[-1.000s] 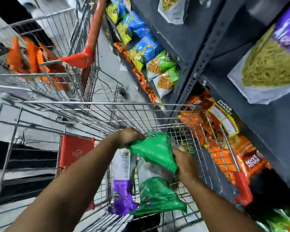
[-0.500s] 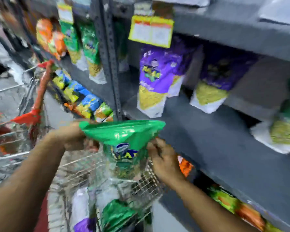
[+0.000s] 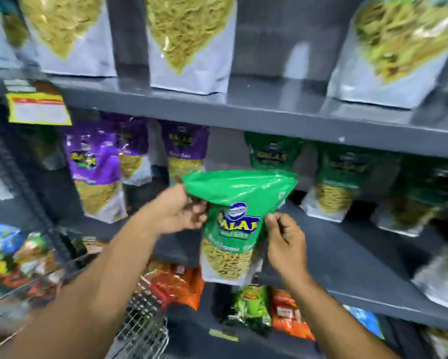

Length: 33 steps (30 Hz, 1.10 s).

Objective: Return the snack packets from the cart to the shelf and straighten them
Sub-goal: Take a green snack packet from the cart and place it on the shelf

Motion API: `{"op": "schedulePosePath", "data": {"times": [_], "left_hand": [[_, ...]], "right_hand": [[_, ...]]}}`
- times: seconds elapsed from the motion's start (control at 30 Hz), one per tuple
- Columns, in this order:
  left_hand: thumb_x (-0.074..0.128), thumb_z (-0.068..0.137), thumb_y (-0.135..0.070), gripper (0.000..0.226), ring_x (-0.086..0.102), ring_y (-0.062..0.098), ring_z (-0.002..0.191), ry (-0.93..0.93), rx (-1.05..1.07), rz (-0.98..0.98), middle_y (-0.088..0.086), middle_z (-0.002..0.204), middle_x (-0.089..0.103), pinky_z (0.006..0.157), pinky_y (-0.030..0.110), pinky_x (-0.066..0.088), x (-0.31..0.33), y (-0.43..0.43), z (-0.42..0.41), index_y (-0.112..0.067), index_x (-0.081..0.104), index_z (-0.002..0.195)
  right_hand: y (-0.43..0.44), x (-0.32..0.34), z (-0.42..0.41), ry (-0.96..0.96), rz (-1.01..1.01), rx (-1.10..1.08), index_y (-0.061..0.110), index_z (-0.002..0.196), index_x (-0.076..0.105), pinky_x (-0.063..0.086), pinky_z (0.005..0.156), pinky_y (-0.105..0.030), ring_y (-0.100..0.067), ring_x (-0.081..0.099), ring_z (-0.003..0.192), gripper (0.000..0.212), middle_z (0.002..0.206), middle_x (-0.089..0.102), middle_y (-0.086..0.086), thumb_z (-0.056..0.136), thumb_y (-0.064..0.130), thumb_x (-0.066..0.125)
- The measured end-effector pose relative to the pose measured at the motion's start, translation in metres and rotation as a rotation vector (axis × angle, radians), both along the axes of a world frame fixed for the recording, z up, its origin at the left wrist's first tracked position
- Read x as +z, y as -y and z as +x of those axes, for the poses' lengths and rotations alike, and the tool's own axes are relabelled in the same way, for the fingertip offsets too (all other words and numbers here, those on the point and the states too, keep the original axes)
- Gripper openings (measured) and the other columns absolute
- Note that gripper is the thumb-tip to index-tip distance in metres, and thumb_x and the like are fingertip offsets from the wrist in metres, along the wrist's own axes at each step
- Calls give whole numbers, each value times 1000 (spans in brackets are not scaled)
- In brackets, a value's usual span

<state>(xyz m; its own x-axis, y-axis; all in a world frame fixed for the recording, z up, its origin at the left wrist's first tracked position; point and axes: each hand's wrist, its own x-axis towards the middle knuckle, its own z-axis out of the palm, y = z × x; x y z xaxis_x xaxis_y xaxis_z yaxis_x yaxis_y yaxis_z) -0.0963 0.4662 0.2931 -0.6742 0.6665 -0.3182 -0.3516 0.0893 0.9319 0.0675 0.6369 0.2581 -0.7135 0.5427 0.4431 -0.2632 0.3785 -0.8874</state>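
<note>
- Holding is shared by both hands: a green packet [image 3: 239, 224] is kept upright in mid-air in front of the middle shelf [image 3: 347, 244], touching no board.
- Left hand [image 3: 177, 209]: fingers are curled onto the packet's upper left edge, just under its folded top.
- Right hand [image 3: 282, 238]: the packet's right edge is pinched between thumb and fingertips, at the level of the logo.
- Green packet: green upper half with a blue-and-yellow logo, a clear window of yellow strands below, a white base; the top is bent forward.
- Middle shelf: grey board; a bare stretch is seen directly behind the packet.
- Green packets [image 3: 333, 182]: stood upright on that shelf, to the right of the held one; heavily blurred.
- Purple packets [image 3: 96, 172]: stood on the same shelf to the left, one leaning.
- Upper shelf [image 3: 269, 112]: white-based pouches [image 3: 189, 42] are stood in a row, well above the hands.
- Yellow tag [image 3: 39, 110]: hung at the upper shelf's left edge; print unreadable.
- Cart [image 3: 142, 320]: wire basket seen at bottom left, beneath the left forearm.
- Orange packets [image 3: 176, 283]: laid on the lowest shelf, below the held packet.
</note>
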Motion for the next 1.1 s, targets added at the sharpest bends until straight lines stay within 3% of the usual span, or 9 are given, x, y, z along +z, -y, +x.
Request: {"op": "schedulePosePath", "data": {"times": [0.13,0.23,0.37,0.5,0.6,0.67,0.8,0.93,1.1], "left_hand": [[36,96,-37,49,62,11,44,35,-74,-114,-3,43,56,63,25,37,12,-93,38,-17,59,57],[38,93,-39,43,52,10,52,94,-107,-132,-6,45,55,68,28,34,10,-153,51,-19,57,60],[38,94,-38,43,46,11,58,107,-158,-100,-9,46,55,87,38,31,10,-211,83,-20,61,62],[33,97,-44,50,46,12,59,115,-113,-9,-6,61,54,85,37,33,3,-248,103,-20,61,63],[42,98,-32,30,50,14,68,50,10,37,-2,74,55,85,37,38,-10,-256,116,-21,58,75],[48,96,-15,13,53,17,87,-93,93,13,1,91,59,79,32,42,-25,-253,122,-19,59,96],[49,84,11,52,53,19,95,-314,-51,-135,7,110,61,65,24,44,-55,-242,138,-10,52,131],[53,85,10,60,52,17,108,-346,-159,-191,5,123,61,84,25,42,-73,-241,153,-16,45,139],[51,91,3,57,51,18,119,-461,-149,-230,6,140,54,96,29,42,-79,-239,150,-17,42,144]], "right_hand": [[-83,-11,22,61,-52,-250,19,78,61,40,62,-16,2,51,69,19,76,62,1,92,11,52],[-133,-8,36,106,-51,-395,8,88,66,41,71,-27,-15,55,81,16,85,65,-6,92,15,52],[-182,0,56,119,-76,-571,2,99,66,36,73,-23,-16,55,90,21,98,68,-14,93,15,52],[-213,-1,76,155,-84,-650,4,99,67,36,74,-25,-17,56,87,21,97,68,-13,93,18,52],[-219,2,84,121,-116,-641,5,100,67,40,77,-26,-20,58,88,22,91,66,-9,92,19,52],[-219,1,88,131,-127,-596,5,107,65,42,83,-28,-19,56,93,26,95,62,-4,93,22,51],[-217,-21,93,216,-65,-470,12,112,62,44,86,-33,-21,58,99,28,103,65,-3,96,27,44],[-214,-51,97,301,-87,-441,15,113,61,46,93,-43,-28,58,107,31,114,67,-11,96,31,40],[-201,-59,102,326,-100,-499,12,133,44,39,99,-38,-30,48,123,43,133,53,-12,96,34,41]]}}
